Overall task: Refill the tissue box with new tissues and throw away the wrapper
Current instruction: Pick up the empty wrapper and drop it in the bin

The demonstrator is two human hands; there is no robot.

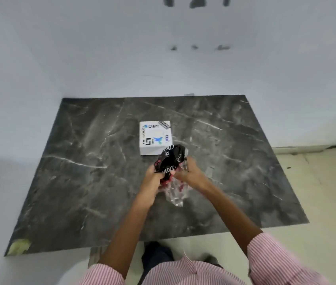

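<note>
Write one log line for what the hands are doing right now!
left hand: gripping wrapper | right hand: gripping wrapper | tissue box: on marble table, untouched | wrapper: not yet discarded

The table [80,161] is dark grey marble veined white, the tissue box [155,137] white with blue stickers, the wrapper [169,159] black with white lettering, the sleeves [276,262] pink-and-white striped.

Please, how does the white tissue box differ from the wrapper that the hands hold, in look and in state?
The tissue box is white and square with stickers on top; the wrapper is black printed plastic with a clear part hanging down. The tissue box keeps a firm shape; the wrapper is crumpled. The tissue box rests alone on the dark marble table; the wrapper is gripped by the left hand and right hand. Both bear printing.
</note>
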